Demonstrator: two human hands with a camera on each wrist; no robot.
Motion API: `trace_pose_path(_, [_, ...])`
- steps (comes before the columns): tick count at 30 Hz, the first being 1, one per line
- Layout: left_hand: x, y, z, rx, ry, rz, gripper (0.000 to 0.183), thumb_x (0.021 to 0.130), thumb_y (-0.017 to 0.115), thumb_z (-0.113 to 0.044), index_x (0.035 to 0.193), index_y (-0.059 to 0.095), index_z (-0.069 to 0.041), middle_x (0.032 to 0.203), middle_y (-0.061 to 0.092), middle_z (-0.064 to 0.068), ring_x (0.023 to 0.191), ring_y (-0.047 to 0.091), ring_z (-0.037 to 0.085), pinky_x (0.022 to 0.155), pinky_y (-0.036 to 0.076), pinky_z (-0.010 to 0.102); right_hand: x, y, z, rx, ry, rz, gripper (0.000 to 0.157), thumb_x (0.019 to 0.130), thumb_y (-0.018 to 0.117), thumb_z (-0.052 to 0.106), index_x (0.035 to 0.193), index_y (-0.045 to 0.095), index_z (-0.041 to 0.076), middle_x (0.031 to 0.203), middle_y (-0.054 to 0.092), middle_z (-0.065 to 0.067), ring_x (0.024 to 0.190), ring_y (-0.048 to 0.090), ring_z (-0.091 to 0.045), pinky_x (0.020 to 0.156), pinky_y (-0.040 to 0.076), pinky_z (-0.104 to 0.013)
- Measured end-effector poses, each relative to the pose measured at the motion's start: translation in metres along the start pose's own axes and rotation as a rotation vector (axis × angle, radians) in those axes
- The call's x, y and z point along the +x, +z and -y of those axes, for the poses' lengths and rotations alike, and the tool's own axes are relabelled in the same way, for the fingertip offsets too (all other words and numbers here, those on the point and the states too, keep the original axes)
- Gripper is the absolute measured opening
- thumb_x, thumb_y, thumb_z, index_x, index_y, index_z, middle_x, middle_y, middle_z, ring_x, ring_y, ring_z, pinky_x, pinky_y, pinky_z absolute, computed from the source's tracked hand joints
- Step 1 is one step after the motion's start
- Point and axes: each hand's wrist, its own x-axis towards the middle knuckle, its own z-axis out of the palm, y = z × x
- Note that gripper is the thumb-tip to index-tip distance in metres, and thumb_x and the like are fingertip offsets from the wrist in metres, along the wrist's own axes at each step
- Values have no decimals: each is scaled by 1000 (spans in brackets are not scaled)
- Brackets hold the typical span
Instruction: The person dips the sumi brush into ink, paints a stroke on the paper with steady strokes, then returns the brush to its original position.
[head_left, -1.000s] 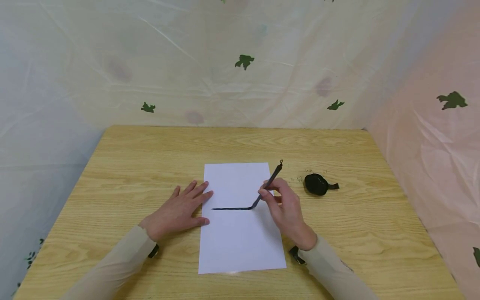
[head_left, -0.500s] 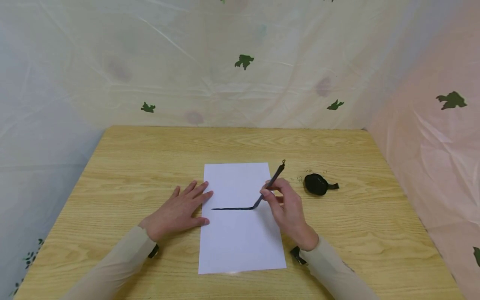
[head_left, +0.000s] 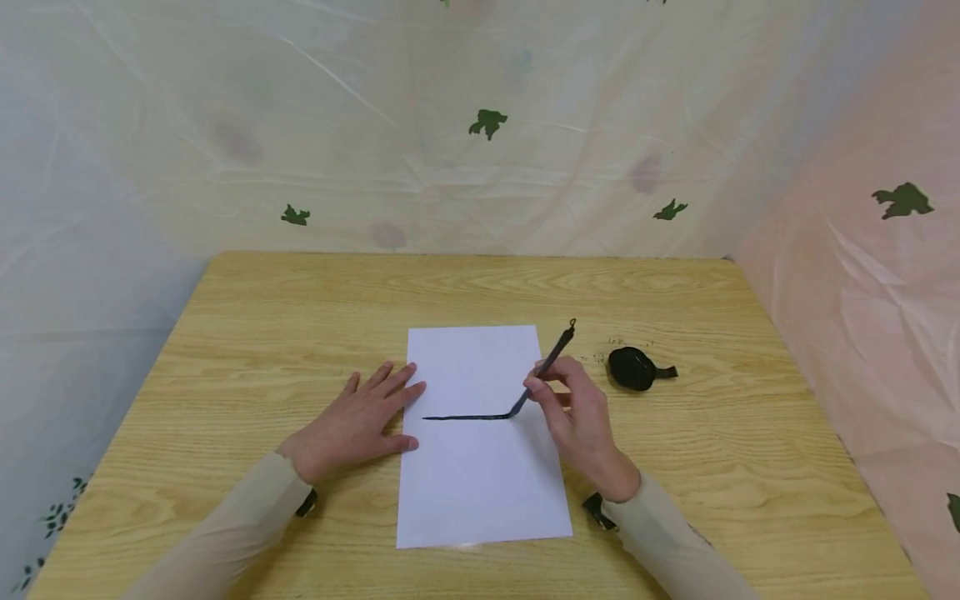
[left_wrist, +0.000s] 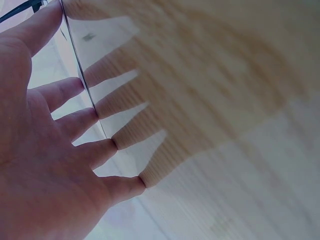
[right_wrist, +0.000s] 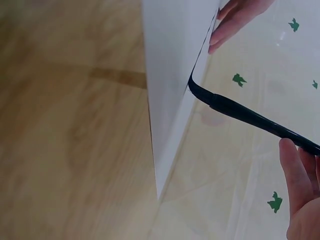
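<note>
A sheet of white paper (head_left: 480, 492) lies on the wooden table, crossed by one black horizontal ink line (head_left: 465, 417). My right hand (head_left: 581, 425) pinches a dark brush (head_left: 551, 354) between thumb and fingers, its handle leaning up and to the right. In the right wrist view the bristles (right_wrist: 198, 91) bend against the paper, at the line's right end. My left hand (head_left: 356, 429) lies with fingers spread, its thumb and some fingertips on the paper's left edge; in the left wrist view the fingers (left_wrist: 75, 123) are straight.
A small black ink dish (head_left: 632, 369) with a short handle stands right of the paper, with tiny dark marks on the table (head_left: 720, 450) beside it. Pale sheeting (head_left: 420, 167) with green bird-like shapes hangs behind the table and along its sides.
My right hand and the brush have moved slightly to the right, and the black line has grown a little longer at its right end. The left hand has stayed in place.
</note>
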Motion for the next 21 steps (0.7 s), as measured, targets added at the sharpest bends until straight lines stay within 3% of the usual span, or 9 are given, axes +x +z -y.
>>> trace_pose_path(21, [0, 1, 2, 16, 15, -6, 77, 99, 67, -50, 160, 40, -12, 170, 25, 12, 156, 18, 42, 114, 19, 76, -1, -4, -1, -7, -5, -20, 30, 87, 71, -17, 112, 60, -5, 99, 68, -12, 85, 72, -26, 70, 60, -23])
